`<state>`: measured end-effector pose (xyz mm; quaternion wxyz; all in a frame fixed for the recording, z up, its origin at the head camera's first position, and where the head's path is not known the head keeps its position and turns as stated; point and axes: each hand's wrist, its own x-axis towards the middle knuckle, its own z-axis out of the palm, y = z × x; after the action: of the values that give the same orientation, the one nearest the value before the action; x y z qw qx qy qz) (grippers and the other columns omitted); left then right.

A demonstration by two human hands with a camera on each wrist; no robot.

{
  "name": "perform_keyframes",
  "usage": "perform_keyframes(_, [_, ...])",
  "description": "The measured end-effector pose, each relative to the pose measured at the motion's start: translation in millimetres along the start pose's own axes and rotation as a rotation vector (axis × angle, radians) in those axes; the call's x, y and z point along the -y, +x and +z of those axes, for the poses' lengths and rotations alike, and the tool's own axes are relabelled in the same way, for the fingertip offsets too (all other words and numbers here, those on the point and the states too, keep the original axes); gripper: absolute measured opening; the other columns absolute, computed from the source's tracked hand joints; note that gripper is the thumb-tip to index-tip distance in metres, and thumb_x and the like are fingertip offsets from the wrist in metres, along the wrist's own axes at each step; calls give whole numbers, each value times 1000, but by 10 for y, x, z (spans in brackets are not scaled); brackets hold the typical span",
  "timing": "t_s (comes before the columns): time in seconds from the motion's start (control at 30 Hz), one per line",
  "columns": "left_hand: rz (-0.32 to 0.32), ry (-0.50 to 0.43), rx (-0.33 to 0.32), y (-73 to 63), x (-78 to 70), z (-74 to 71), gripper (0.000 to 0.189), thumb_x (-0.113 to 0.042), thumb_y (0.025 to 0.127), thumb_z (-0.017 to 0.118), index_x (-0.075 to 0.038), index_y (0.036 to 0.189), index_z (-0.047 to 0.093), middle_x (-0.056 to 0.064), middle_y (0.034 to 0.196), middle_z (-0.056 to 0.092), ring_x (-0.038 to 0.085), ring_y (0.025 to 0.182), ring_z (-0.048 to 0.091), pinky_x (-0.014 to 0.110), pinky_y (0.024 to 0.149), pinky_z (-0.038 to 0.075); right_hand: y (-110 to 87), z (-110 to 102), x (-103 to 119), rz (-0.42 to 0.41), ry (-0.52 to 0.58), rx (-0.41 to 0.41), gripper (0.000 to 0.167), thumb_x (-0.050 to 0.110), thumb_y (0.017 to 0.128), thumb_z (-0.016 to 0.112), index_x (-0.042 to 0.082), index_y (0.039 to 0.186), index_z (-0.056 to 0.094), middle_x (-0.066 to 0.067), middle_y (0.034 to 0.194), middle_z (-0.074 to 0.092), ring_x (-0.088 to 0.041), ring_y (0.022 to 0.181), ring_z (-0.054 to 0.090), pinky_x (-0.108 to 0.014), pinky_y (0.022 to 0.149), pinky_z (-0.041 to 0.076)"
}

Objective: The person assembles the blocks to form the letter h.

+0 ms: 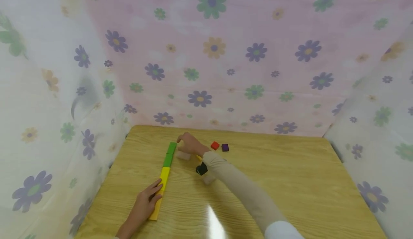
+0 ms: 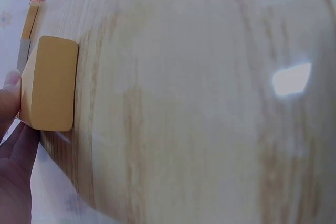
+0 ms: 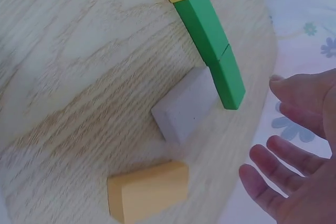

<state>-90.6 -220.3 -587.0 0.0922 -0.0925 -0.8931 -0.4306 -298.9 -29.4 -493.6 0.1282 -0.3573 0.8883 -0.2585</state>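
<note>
A straight row of blocks lies on the table, with two green blocks (image 1: 168,160) (image 3: 202,24) at the far end, then a yellow block (image 1: 165,176) and an orange-yellow block (image 1: 155,212) (image 2: 55,82) nearest me. My left hand (image 1: 143,205) rests along the row's left side, its extended fingers touching the yellow and orange-yellow blocks. Past the far green block, my right hand (image 1: 190,145) (image 3: 299,156) hovers with fingers loosely bent and nothing between them. Just right of the green blocks lies a pale grey block (image 1: 183,155) (image 3: 186,106).
Partly behind my right forearm are an orange block (image 3: 149,190), a black piece (image 1: 202,169) and a pale block (image 1: 208,179). A red block (image 1: 215,145) and a purple block (image 1: 225,148) lie farther right. Flowered cloth (image 1: 232,84) surrounds the table's back and sides.
</note>
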Motion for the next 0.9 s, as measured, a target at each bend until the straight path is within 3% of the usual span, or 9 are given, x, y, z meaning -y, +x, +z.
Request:
perform_keyframes(0.23, [-4, 5, 5, 8, -12, -15, 37, 1, 82, 69, 4, 119, 64, 14, 133, 54, 35, 118, 53, 43, 89, 49, -144, -78, -22, 6, -108, 39, 30, 16, 91, 64, 1, 117, 62, -14, 117, 54, -22, 101, 52, -31, 88, 47])
perform_keyframes(0.4, [-1, 13, 6, 6, -24, -28, 37, 2, 82, 69, 5, 119, 64, 15, 133, 54, 36, 117, 53, 45, 89, 49, -296, -102, -1, 46, -83, 64, 31, 16, 91, 64, 2, 119, 61, -16, 117, 53, -21, 95, 53, -32, 83, 48])
perform_keyframes(0.63, [19, 19, -1, -3, -31, -39, 37, 2, 82, 70, 6, 118, 64, 16, 132, 54, 37, 115, 54, 45, 87, 49, -483, -69, 15, 34, -157, 35, 30, 20, 90, 65, 6, 117, 62, -14, 115, 55, -17, 87, 53, -28, 75, 48])
perform_keyframes(0.9, [-7, 41, 17, -11, 2, -11, 37, 0, 83, 69, 3, 120, 63, 12, 135, 53, 33, 119, 52, 44, 90, 49, -710, -55, 22, 31, -149, 21, 29, 17, 91, 61, 4, 117, 62, -12, 110, 56, -13, 70, 51, -24, 59, 45])
